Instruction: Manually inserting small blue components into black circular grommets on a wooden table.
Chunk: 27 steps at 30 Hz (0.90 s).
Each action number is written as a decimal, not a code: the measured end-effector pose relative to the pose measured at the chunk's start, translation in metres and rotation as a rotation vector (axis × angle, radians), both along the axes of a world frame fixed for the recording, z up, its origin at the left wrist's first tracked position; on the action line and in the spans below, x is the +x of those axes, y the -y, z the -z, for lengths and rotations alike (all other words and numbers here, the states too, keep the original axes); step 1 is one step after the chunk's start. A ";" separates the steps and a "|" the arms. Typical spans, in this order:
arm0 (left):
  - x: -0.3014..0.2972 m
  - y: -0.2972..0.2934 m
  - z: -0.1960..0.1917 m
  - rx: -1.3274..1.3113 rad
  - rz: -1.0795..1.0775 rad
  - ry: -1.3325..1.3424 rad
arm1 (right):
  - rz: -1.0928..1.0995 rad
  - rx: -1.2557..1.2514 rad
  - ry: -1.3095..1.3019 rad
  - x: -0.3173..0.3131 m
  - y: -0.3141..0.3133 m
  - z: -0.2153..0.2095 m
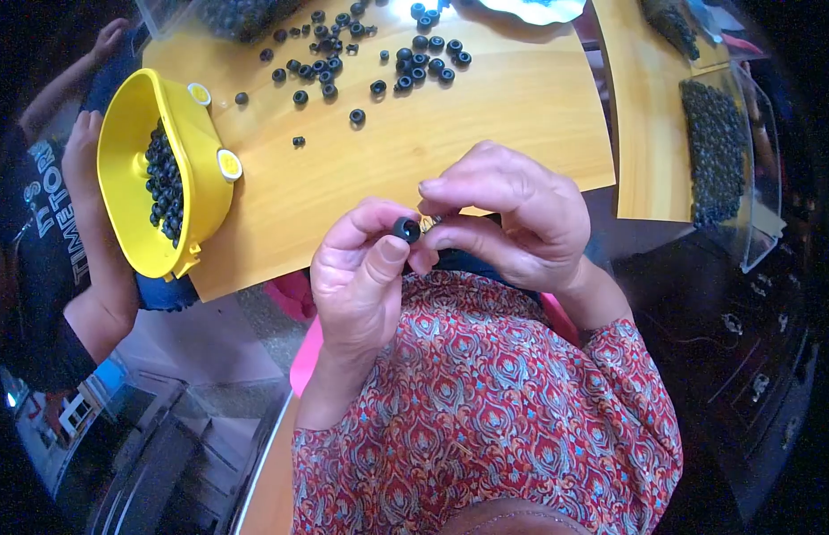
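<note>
The ring [406, 229] pinched between my left hand [361, 272] and right hand [512, 223] was black; the loose rings [414, 62] were black too; the table [486, 125] pale wood; the bowl [134, 134] bright yellow; my blouse [495, 401] red, patterned blue and cream.

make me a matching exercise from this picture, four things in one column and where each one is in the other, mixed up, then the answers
Things:
1. yellow tub
2. small black ring
3. loose black rings
4. clear bin

Places:
A. scattered on the far part of the wooden table
B. pinched between the left hand and the right hand
C. at the table's left edge, part full of black rings
D. on the right, beside a second wooden top, packed with dark rings

Pairs: 1-C, 2-B, 3-A, 4-D
</note>
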<state>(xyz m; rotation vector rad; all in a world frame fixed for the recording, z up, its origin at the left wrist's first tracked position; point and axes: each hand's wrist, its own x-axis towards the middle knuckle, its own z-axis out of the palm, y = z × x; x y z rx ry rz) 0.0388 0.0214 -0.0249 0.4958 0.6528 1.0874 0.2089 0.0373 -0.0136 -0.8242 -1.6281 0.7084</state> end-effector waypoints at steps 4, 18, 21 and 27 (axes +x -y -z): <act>0.000 0.002 -0.001 -0.041 -0.009 -0.027 | -0.019 0.056 0.054 -0.002 -0.001 -0.003; -0.018 -0.007 0.013 0.080 0.164 -0.066 | -0.061 0.099 0.360 0.004 -0.012 -0.022; -0.014 -0.003 0.012 -0.046 0.123 0.065 | -0.062 0.092 0.289 0.004 -0.016 -0.012; -0.013 -0.007 0.017 -0.083 0.139 0.160 | -0.067 0.055 0.282 0.004 -0.020 -0.008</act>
